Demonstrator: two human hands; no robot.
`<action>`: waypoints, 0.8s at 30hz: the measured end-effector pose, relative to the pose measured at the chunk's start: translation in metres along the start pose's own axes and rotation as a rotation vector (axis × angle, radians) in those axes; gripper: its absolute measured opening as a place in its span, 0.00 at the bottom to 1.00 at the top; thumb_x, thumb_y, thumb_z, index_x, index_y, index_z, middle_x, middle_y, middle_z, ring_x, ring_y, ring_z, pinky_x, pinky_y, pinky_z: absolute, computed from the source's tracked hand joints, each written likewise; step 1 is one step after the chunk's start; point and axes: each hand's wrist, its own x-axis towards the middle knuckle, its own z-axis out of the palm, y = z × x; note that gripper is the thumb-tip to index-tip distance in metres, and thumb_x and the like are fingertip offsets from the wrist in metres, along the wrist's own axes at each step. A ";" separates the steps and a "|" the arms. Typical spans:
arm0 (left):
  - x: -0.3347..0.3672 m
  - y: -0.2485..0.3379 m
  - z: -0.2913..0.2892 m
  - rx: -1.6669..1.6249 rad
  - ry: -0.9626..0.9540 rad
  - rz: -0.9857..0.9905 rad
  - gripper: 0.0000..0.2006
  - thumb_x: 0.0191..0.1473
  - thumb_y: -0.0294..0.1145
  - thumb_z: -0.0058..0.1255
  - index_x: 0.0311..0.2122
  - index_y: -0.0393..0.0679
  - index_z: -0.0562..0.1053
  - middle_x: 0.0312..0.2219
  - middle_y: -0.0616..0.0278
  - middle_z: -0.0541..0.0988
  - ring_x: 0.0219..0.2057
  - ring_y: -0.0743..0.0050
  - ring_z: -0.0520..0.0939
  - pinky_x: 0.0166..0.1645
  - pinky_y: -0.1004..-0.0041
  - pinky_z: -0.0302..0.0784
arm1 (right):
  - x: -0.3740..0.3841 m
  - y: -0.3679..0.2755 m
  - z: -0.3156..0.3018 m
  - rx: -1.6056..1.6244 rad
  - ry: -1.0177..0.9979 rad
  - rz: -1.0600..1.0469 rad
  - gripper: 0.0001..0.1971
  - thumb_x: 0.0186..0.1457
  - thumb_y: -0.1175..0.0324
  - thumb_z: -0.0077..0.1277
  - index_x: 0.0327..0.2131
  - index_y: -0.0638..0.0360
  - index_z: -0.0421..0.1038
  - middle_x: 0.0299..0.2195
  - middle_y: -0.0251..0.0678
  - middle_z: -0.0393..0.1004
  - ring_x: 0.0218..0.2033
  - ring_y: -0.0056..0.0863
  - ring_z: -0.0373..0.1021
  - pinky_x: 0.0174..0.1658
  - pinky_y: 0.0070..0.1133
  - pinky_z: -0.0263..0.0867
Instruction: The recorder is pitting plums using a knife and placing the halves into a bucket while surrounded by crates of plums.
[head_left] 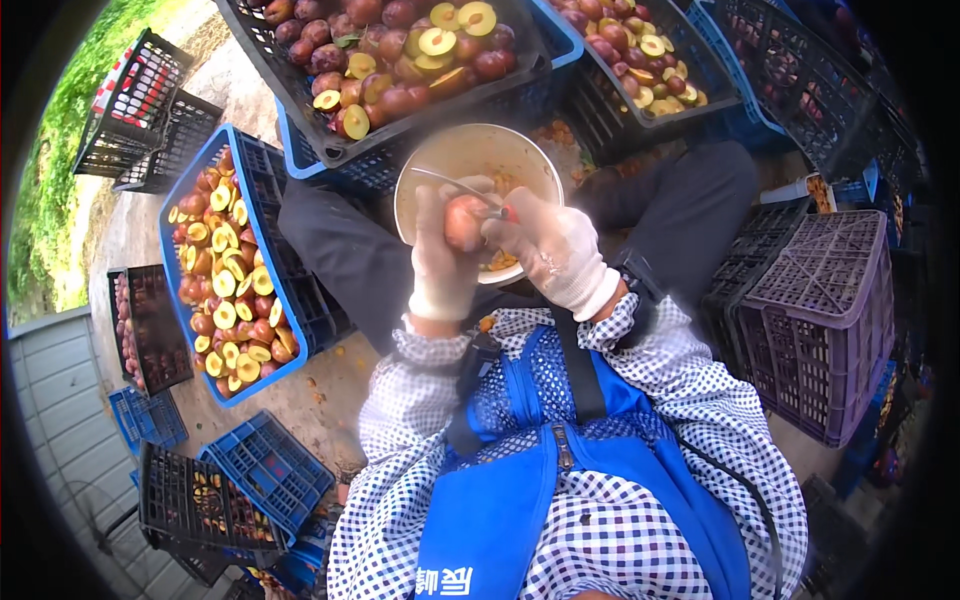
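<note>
My left hand [443,262], in a white glove, is closed round a reddish plum [463,222]. In my gloved right hand [560,252] is a small knife [452,181]; its thin curved blade lies across the top of the plum, and a bit of red shows at its handle. Both hands are close together over a pale round bucket [408,190] between my knees. Orange scraps [500,261] lie inside the bucket, which my hands partly cover.
A black crate [345,152] of whole and halved plums stands beyond the bucket, with another black crate [690,105] to its right. On the left sits a blue crate [222,395] of halved plums. Purple crates [820,330] are stacked at the right.
</note>
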 end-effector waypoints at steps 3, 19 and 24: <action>-0.005 -0.008 0.006 0.760 0.085 0.538 0.16 0.65 0.40 0.43 0.44 0.36 0.73 0.35 0.60 0.79 0.34 0.73 0.80 0.37 0.77 0.77 | -0.007 0.000 0.009 -0.043 -0.005 0.004 0.14 0.58 0.58 0.57 0.31 0.58 0.69 0.25 0.47 0.75 0.28 0.50 0.74 0.30 0.38 0.69; 0.001 -0.028 -0.024 0.263 0.170 -0.124 0.20 0.64 0.45 0.38 0.35 0.38 0.75 0.24 0.63 0.76 0.19 0.82 0.69 0.23 0.79 0.61 | -0.017 0.042 0.050 -0.171 -0.381 0.234 0.09 0.58 0.67 0.48 0.39 0.61 0.65 0.27 0.52 0.76 0.31 0.53 0.75 0.35 0.41 0.71; 0.008 -0.014 0.004 -0.234 0.347 -0.295 0.19 0.64 0.47 0.39 0.36 0.41 0.75 0.24 0.67 0.74 0.17 0.81 0.67 0.24 0.80 0.61 | 0.001 0.031 0.038 -0.231 -0.274 0.227 0.08 0.58 0.68 0.48 0.39 0.59 0.66 0.27 0.51 0.76 0.33 0.52 0.75 0.36 0.41 0.70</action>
